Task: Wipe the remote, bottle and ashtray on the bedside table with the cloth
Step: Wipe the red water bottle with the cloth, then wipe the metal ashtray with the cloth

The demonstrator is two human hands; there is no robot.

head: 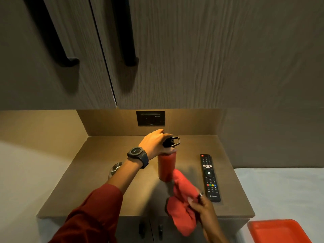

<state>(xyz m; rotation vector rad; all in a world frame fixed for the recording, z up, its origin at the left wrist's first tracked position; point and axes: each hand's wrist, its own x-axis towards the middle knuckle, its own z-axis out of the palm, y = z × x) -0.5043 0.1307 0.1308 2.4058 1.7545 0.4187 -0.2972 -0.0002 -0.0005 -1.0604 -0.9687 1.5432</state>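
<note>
2 cupboard doors (157, 50) with 2 black handles (126, 32) hang above. A dark socket plate (150, 118) sits on the back panel. A red tray (278, 232) lies on the white bed (280, 190).

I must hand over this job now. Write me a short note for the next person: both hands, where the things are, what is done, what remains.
Left hand: grips the black cap of the red bottle, which stands upright mid-table.
Right hand: holds the red cloth, its tip close to the bottle's lower side.
Remote: flat on the table, right of the bottle.
Ashtray: left of the bottle, partly hidden behind the left forearm.
Done: cannot tell from this view.
Left: at least finish the bottle; check the remote and ashtray.
</note>
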